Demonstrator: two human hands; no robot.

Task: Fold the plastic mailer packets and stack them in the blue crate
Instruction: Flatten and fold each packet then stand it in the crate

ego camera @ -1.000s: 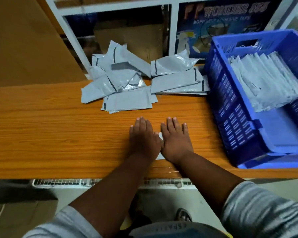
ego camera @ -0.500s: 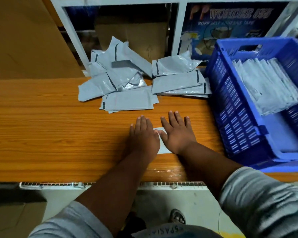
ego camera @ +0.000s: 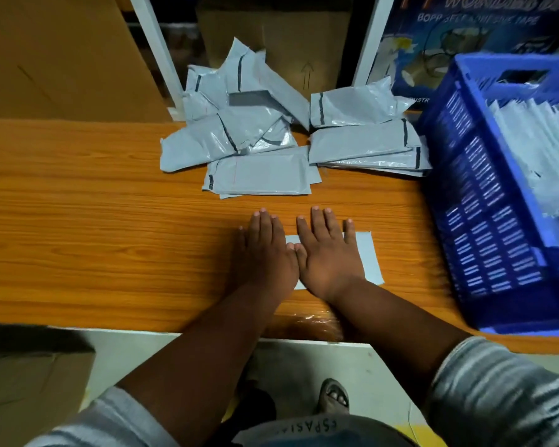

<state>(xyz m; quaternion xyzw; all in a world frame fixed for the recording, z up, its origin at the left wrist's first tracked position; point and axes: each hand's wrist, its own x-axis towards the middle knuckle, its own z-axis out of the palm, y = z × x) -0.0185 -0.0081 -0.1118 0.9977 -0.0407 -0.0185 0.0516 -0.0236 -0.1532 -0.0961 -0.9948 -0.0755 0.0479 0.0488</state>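
While both palms lie flat on the wooden counter (ego camera: 78, 221), the folded mailer (ego camera: 367, 258) is pinned under them, near the counter's front edge. Left hand (ego camera: 265, 253): fingers straight, held together, pressing down, gripping nothing; it covers the mailer's left end. Right hand (ego camera: 328, 256): fingers straight and slightly spread, also pressing flat, no grasp. Hands touch side by side at the thumbs. The mailer's right end sticks out past the right hand, toward the blue crate (ego camera: 484, 201); a small sliver shows between the hands.

Loose mailer pile (ego camera: 239, 130) sits at the counter's back edge, crumpled, partly overlapping. A flatter stack of mailers (ego camera: 365, 146) lies just right of that pile, next to the crate's left wall. Crate stands on the counter's right end, with folded mailers (ego camera: 536, 150) stacked inside toward its far side. Behind the counter: cardboard box (ego camera: 288, 37) and a printed tape carton (ego camera: 465, 43).
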